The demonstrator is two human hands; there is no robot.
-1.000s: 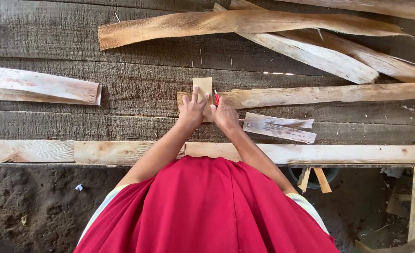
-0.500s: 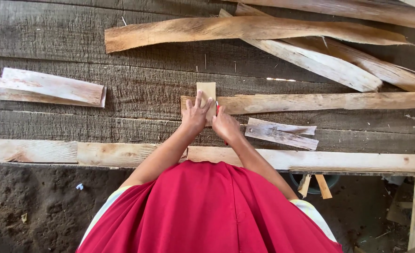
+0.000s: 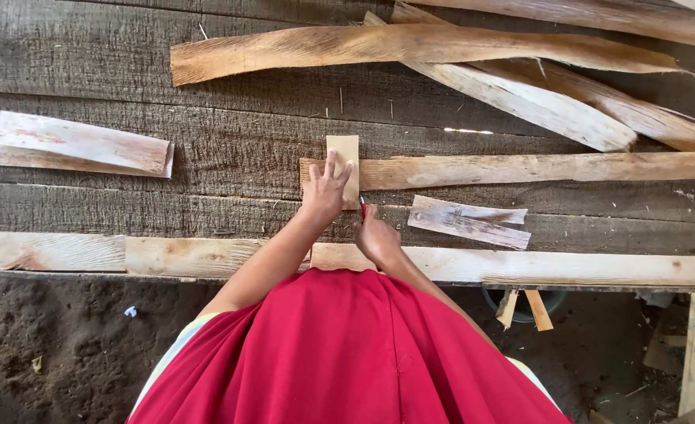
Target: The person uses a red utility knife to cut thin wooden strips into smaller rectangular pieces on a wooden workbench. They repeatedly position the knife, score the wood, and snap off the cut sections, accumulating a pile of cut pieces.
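Four spread fingers point(image 3: 333, 169) of the left hand point(image 3: 324, 192) press flat on a small pale wood block point(image 3: 344, 157), which stands across the end of a long light plank point(image 3: 536, 168) on the dark plank worktop point(image 3: 206, 102). Just beside it, the right hand point(image 3: 377, 237) has its fingers curled together around a red-tipped tool point(image 3: 362, 206) near the block's lower edge. A short weathered scrap point(image 3: 465, 220) lies nearby to the right.

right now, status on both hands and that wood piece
Left hand flat on small pale rectangular wood piece. Right hand grips small red-tipped tool. Long pale wooden strip lies beneath.
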